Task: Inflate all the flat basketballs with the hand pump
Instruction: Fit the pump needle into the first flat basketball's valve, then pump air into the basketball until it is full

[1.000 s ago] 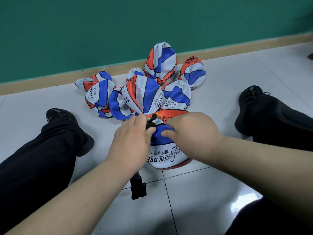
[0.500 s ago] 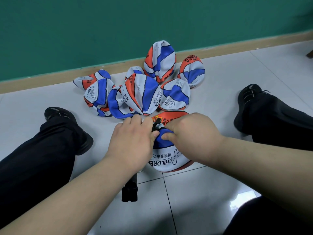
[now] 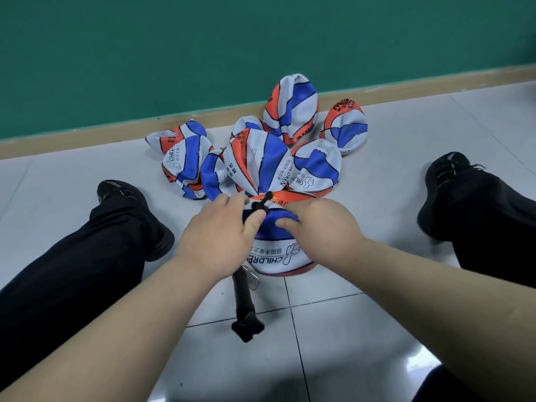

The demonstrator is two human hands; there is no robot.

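A flat red, white and blue basketball [image 3: 278, 253] lies on the floor between my legs. My left hand [image 3: 217, 236] pinches the black needle end [image 3: 261, 204] of the hand pump at the ball's top. The pump's black barrel and handle [image 3: 245, 309] trail toward me from under that hand. My right hand [image 3: 322, 227] grips the ball's top edge, its thumb pressing on the blue panel. Several more flat basketballs [image 3: 255, 163] are heaped just beyond, toward the wall.
My legs in dark trousers and black shoes [image 3: 133, 210] [image 3: 446, 187] lie on either side of the balls. The floor is light grey tile [image 3: 377, 329]. A green wall with a wooden skirting board [image 3: 87, 137] runs behind the heap.
The pump's handle end has swung to the right on the floor. My left hand's fingers have shifted a little around the needle end; the right hand still holds the ball.
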